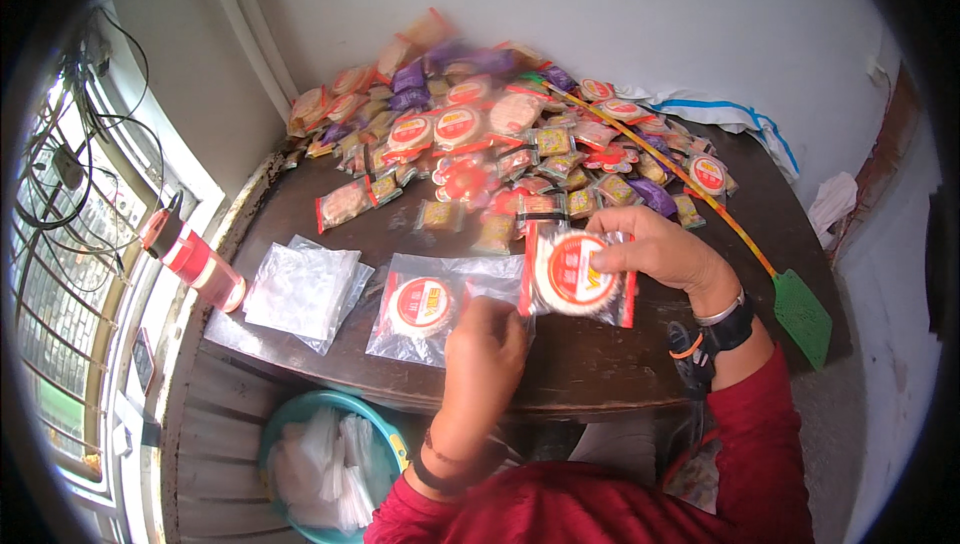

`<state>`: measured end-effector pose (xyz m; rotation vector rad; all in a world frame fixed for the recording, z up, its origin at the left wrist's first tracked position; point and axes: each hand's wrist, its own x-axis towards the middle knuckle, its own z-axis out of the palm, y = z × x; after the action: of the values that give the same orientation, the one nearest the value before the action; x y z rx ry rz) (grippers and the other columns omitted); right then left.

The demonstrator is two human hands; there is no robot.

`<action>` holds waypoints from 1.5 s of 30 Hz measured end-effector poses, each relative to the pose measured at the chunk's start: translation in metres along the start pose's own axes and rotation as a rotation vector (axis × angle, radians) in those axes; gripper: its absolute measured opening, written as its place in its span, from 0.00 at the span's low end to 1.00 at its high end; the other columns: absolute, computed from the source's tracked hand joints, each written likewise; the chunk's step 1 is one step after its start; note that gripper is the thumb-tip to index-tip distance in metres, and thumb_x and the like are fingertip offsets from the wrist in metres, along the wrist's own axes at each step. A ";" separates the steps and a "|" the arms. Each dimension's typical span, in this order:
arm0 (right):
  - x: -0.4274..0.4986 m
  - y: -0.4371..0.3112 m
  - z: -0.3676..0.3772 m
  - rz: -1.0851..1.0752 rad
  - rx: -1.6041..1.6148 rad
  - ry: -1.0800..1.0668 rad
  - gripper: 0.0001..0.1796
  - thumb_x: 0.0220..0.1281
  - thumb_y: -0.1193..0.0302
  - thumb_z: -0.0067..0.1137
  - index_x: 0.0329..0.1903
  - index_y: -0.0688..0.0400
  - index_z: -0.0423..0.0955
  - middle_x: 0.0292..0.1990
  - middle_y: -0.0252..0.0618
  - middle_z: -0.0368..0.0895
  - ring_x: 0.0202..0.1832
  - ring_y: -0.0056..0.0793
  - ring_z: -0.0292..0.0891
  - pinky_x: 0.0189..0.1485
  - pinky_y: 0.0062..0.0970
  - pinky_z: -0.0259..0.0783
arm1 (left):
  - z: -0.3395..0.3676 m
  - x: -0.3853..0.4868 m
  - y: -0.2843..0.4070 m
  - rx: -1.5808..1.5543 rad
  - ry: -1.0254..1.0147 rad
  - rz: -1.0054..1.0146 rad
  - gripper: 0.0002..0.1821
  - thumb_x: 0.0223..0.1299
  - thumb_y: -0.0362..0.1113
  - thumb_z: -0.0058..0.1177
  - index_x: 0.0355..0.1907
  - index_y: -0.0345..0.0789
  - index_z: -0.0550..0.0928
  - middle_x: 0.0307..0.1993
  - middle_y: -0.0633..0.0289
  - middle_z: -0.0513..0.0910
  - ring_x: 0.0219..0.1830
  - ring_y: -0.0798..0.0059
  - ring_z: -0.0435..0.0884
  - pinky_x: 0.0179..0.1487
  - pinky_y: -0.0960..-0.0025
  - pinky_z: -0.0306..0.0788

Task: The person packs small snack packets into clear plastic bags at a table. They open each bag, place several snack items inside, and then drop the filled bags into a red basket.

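My right hand [660, 253] holds a round rice cracker in a red-edged clear wrapper [574, 285] by its right side, above the table [600, 379]. My left hand [487, 352] is at the right part of a clear plastic bag [416, 274]; its fingers are curled and partly hidden, so its grip cannot be told. Inside the bag's left part lies another wrapped round cracker [420, 306]. Left of it, flat clear plastic bags [300, 289] lie stacked. Beyond my hands spreads a large heap of wrapped crackers and small snack packets [457, 127], some purple, some yellow.
A green fly swatter [802, 319] lies along the heap's right side, its handle reaching over it. A red-tinted bottle [196, 266] stands by the window at left. Below the table's front edge, a teal basin [390, 431] holds plastic bags. White sheeting [720, 112] lies behind the heap.
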<state>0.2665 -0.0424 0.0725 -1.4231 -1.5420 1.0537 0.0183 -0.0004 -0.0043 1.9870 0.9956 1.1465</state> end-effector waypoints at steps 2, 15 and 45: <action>-0.003 -0.002 -0.003 0.051 -0.030 -0.102 0.15 0.62 0.66 0.65 0.45 0.65 0.80 0.35 0.29 0.83 0.38 0.14 0.74 0.41 0.19 0.70 | 0.000 0.000 0.001 -0.028 0.009 -0.014 0.05 0.63 0.29 0.60 0.37 0.29 0.81 0.24 0.53 0.84 0.26 0.74 0.83 0.33 0.68 0.75; -0.005 -0.008 0.011 0.281 0.027 -0.219 0.17 0.63 0.64 0.64 0.45 0.66 0.79 0.29 0.33 0.81 0.22 0.16 0.74 0.21 0.18 0.67 | 0.002 -0.009 0.008 0.026 0.106 0.083 0.04 0.61 0.28 0.62 0.38 0.32 0.82 0.20 0.60 0.81 0.22 0.81 0.78 0.28 0.72 0.71; 0.007 0.011 0.043 0.273 0.236 -0.177 0.18 0.68 0.62 0.63 0.46 0.67 0.77 0.29 0.34 0.78 0.20 0.17 0.74 0.20 0.18 0.70 | 0.001 -0.017 0.011 0.054 0.038 0.191 0.10 0.58 0.29 0.66 0.41 0.35 0.83 0.30 0.52 0.86 0.30 0.60 0.87 0.33 0.64 0.78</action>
<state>0.2294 -0.0384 0.0468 -1.4305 -1.3126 1.5088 0.0172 -0.0204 -0.0025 2.1482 0.8785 1.2749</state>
